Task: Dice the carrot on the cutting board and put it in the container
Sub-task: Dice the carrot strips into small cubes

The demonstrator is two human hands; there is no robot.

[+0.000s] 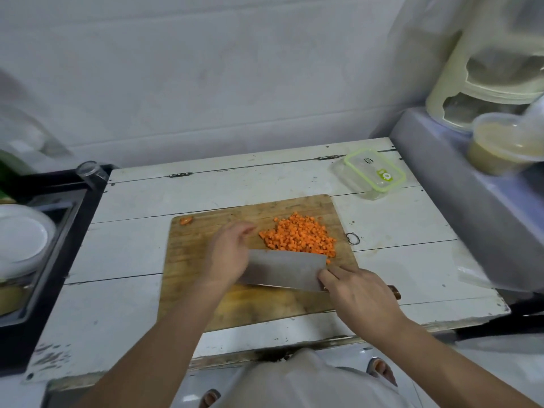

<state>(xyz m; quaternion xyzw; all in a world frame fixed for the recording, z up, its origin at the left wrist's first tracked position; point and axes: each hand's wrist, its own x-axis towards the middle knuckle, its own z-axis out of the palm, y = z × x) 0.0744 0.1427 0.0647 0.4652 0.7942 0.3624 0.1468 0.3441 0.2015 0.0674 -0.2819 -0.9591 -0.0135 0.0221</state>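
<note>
Two hands work mid-frame: the right hand (357,293) has its fingers curled round the cleaver (284,269) at the handle, while the left hand (228,254), fingers straight and together, rests by the blade. Just above lies the dice (298,235), heaped on the board (188,260): light, firm, loose cubes that I'd judge prone to scatter, best scooped on the blade. The container (374,173) stands closed on the desk (132,251), upper right.

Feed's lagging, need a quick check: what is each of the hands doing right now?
Left hand: open, fingers fairly straight, against the cleaver blade beside the diced carrot.
Right hand: grips the cleaver's handle.
</note>
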